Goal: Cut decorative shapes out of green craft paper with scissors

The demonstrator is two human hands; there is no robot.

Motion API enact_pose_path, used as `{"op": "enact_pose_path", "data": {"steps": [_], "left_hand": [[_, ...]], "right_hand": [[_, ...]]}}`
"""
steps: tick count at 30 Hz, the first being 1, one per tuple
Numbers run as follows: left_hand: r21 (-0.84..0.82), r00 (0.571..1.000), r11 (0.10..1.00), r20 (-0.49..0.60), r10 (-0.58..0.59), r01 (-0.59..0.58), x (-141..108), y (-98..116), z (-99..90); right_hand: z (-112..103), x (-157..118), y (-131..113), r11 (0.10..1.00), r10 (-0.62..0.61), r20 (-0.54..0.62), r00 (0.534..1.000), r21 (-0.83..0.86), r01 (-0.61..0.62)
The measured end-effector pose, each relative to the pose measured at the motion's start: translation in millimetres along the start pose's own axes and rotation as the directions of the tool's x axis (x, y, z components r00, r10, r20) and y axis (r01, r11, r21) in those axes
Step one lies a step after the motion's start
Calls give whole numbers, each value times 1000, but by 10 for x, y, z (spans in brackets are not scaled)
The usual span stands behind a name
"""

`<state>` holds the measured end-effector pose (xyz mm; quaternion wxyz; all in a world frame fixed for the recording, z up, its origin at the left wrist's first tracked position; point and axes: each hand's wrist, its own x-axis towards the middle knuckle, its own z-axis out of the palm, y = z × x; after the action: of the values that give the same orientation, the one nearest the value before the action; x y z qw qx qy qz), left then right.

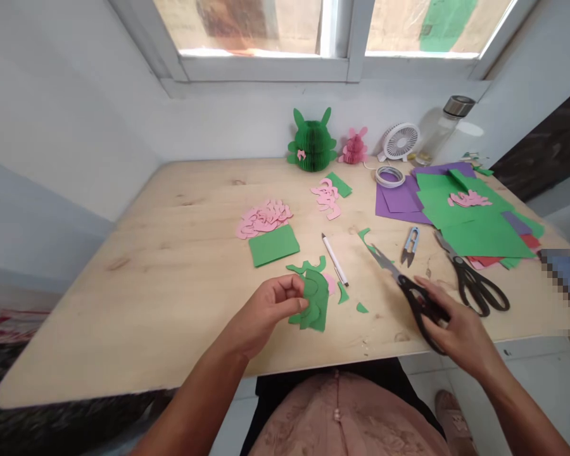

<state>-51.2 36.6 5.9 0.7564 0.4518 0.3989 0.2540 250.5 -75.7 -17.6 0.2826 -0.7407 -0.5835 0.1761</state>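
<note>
Over the near side of a pale, wood-grained table (pixel 180 266), below a white-framed window (pixel 266 69) in a white wall (pixel 237 120), left hand (pixel 268 310) pinches a green cut-paper piece (pixel 316 303) between thumb and fingers, right hand (pixel 460 332) gripping black-handled metal scissors (pixel 401 279).

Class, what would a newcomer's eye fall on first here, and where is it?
The big green pleated-paper figure stands out near the back edge of the table, with a smaller pink figure just to its right. Nearer, the left hand pinches cut green paper, and the right hand holds black-handled scissors.
</note>
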Motion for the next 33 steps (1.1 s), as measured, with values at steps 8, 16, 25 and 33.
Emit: {"op": "enact_pose_path", "data": {"steps": [8, 16, 25, 33], "left_hand": [[28, 1000, 999, 9, -30, 29, 14, -10, 52], [40, 999, 998, -1, -45, 45, -3, -1, 83], [46, 999, 998, -5, -38, 38, 6, -15, 81], [37, 998, 998, 26, -49, 48, 13, -42, 53]], "right_hand": [[-398, 399, 479, 744, 38, -289, 957, -631, -220], [-521, 557, 639, 609, 76, -206, 976, -765, -209], [-550, 531, 820, 674, -2, -93, 996, -736, -68], [-532, 479, 853, 708, -13, -104, 994, -703, -64]]}}
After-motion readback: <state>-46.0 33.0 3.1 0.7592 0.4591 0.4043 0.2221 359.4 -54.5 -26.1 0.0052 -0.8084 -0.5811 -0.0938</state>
